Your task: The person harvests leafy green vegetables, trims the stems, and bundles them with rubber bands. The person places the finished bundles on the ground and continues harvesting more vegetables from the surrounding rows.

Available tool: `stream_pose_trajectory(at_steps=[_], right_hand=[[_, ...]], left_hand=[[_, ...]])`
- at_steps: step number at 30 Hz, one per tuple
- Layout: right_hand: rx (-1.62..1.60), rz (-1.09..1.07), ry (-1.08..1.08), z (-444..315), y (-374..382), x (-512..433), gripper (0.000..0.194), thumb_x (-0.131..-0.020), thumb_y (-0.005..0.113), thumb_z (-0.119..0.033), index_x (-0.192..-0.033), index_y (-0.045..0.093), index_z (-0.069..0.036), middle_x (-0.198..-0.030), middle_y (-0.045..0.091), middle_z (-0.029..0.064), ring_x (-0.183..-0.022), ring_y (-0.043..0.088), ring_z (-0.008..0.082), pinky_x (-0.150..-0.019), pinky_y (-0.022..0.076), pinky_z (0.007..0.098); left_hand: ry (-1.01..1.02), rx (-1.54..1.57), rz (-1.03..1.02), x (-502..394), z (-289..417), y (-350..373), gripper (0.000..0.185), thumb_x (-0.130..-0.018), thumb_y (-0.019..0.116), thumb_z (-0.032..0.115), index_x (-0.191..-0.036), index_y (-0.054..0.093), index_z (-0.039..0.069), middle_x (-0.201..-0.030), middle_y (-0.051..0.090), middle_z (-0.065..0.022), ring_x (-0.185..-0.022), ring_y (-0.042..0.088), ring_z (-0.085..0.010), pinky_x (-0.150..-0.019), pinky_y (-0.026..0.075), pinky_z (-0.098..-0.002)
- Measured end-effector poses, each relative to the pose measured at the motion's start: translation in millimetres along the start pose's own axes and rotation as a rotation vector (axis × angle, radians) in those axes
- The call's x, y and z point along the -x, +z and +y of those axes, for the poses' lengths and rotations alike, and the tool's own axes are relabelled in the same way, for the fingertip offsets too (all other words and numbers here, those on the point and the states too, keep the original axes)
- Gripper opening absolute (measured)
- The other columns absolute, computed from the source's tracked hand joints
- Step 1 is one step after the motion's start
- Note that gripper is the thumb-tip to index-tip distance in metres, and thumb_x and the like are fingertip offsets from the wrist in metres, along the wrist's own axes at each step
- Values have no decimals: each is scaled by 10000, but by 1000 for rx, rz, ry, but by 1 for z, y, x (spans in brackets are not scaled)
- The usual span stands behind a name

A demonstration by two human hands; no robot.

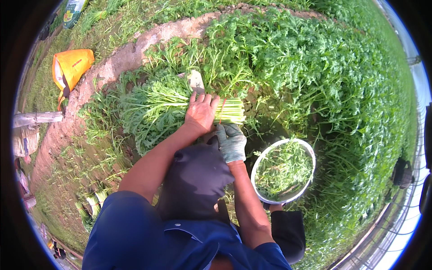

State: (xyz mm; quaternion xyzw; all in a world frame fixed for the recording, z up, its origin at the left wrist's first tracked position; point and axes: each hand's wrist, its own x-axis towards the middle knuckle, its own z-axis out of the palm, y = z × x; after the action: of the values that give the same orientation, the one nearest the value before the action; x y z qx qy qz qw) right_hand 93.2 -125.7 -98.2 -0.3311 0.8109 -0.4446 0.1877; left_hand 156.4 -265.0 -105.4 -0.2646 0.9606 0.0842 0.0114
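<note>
A bundle of leafy greens [162, 104] lies across in front of me, its cut stems to the right with a red band around them. My bare left hand [201, 113] rests flat over the stems, fingers pointing away from me. My right hand [232, 141], in a grey-green knit glove, is curled at the near edge of the stems, just below the band; whether it grips the bundle I cannot tell. A flat metal blade [196, 82] shows beyond my left fingertips, its handle hidden. A white-rimmed round tub [314, 162] of loose greens stands right of my gloved hand.
Dense standing greens [354, 84] fill the right side. A bare soil ridge [114, 60] curves along the left and far side. An orange bag [76, 65] and a wooden post [38, 118] are at the left. Several banded bundles [94, 204] lie at the lower left.
</note>
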Motion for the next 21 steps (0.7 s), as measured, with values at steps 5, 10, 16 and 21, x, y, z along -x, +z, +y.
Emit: stream_pose_trajectory(at_steps=[5, 10, 16, 21], right_hand=[[105, -82, 279, 14, 7, -2, 334, -969, 618, -326, -917, 749, -23, -808, 711, 189, -756, 687, 342, -739, 530, 408], [-93, -146, 604, 24, 13, -16, 412, -962, 604, -379, -1042, 737, 2, -933, 734, 217, -846, 716, 332, -814, 521, 402], [-365, -83, 560, 21, 17, -22, 296, -919, 693, -267, -1020, 750, 5, -931, 755, 172, -802, 706, 216, -786, 524, 347], [-274, -39, 336, 4, 18, -16, 209, -873, 753, -210, -876, 752, -2, -790, 723, 131, -708, 680, 233, -733, 525, 337]], left_hand=[[-6, 8, -13, -1, 1, -4, 896, -596, 823, 283, -1398, 478, 83, -1166, 561, -107, -1189, 530, -283, -1157, 281, -494], [-14, 46, -21, 0, 1, -6, 999, -544, 874, 398, -1405, 473, 89, -1171, 560, -96, -1188, 529, -276, -1160, 273, -492], [-9, 17, -17, 0, 0, -1, 961, -575, 852, 404, -1406, 479, 98, -1160, 564, -88, -1181, 533, -271, -1158, 279, -489], [12, -14, 108, -1, -3, 10, 672, -754, 690, 298, -1379, 521, 119, -1116, 579, -72, -1143, 552, -261, -1138, 311, -484]])
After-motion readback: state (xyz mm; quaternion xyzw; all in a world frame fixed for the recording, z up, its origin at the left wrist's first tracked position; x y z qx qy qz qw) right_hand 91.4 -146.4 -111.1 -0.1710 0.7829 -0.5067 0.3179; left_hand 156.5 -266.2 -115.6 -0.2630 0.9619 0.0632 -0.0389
